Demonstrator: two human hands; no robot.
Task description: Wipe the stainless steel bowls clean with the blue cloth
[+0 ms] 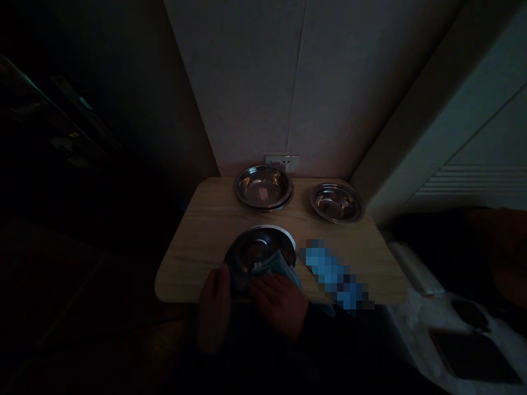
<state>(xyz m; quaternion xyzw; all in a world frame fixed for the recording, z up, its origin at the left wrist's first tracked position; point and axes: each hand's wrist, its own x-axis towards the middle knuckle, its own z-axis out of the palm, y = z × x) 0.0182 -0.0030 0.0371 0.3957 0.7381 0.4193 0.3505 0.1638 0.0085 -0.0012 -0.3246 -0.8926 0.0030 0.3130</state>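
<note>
A shiny metal bowl (257,249) is tilted at the front of the small wooden table, its inside facing me. My left hand (214,304) is closed on the bowl's near left rim, thumb up along the edge. My right hand (282,304) presses a light blue cloth (278,264) against the inside of the bowl on its near right. The fingers lie over the cloth and hide part of it. The dim light hides the bowl's near edge.
Metal bowls (263,189) are stacked at the table's back, below a wall socket (282,162). More nested bowls (335,203) stand at the back right. A pixelated blue object (331,274) lies at the front right of the wooden table (189,252). A dark flat object (473,354) rests lower right.
</note>
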